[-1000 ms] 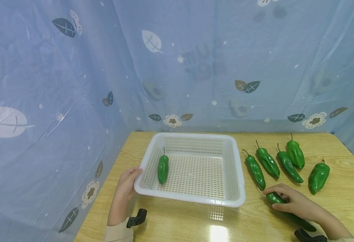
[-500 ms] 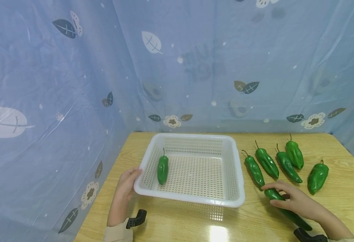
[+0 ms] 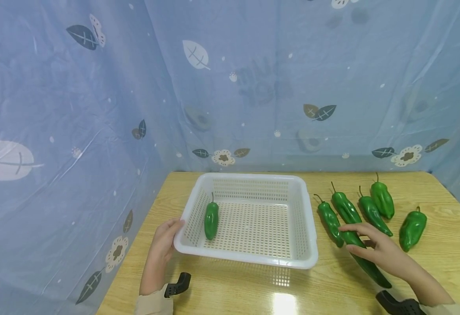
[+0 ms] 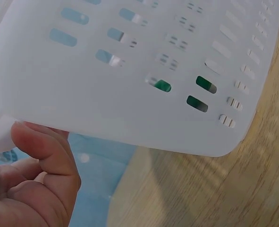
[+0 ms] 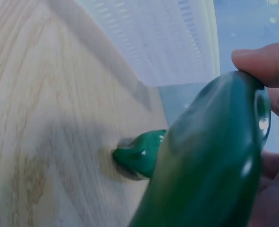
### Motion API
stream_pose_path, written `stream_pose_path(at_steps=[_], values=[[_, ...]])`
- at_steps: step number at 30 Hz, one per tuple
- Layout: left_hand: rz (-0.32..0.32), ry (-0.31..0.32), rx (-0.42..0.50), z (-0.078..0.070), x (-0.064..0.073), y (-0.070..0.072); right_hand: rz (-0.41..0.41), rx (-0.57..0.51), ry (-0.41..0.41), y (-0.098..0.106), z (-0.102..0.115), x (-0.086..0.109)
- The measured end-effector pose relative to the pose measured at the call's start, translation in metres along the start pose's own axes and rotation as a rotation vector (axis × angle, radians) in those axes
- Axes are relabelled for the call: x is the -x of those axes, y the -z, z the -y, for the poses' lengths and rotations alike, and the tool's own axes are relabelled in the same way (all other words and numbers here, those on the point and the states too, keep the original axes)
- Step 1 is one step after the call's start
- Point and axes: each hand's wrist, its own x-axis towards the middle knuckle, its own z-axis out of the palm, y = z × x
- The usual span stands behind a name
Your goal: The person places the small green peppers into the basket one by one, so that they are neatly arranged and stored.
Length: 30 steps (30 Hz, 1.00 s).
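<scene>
My left hand (image 3: 163, 240) grips the left rim of a white plastic basket (image 3: 249, 257). In the left wrist view its thumb and fingers pinch the basket's edge, and green shows through the slots. One green pepper (image 3: 211, 221) lies inside, along the basket's left side. To the right of the basket, my right hand (image 3: 377, 250) holds a long green pepper (image 3: 367, 266) between thumb and fingers, above the table. In the right wrist view this long pepper (image 5: 210, 146) fills much of the picture, hiding part of another pepper (image 5: 141, 153) behind it.
Several green peppers lie on the wooden table (image 3: 230, 288) at the right, among them a slim one (image 3: 330, 221) beside the basket and a blunt one (image 3: 412, 229) farthest right. A blue patterned curtain (image 3: 277, 87) hangs at the back and left.
My right hand has risen a little and shifted slightly left and away from me, carrying the long pepper off the tabletop. My left hand and the basket stay where they were.
</scene>
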Motion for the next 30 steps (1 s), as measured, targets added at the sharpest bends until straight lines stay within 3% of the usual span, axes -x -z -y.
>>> stream_pose_path(at_steps=[12,24,30], values=[[-0.017,0.011,-0.015,0.002,-0.002,0.001,-0.112,0.002,-0.063,0.000,0.010,-0.014],[-0.006,0.009,-0.008,-0.001,0.001,0.000,-0.149,-0.055,-0.184,0.002,0.017,-0.026],[-0.005,0.012,-0.006,-0.001,0.001,0.000,-0.158,-0.071,-0.204,0.003,0.021,-0.033]])
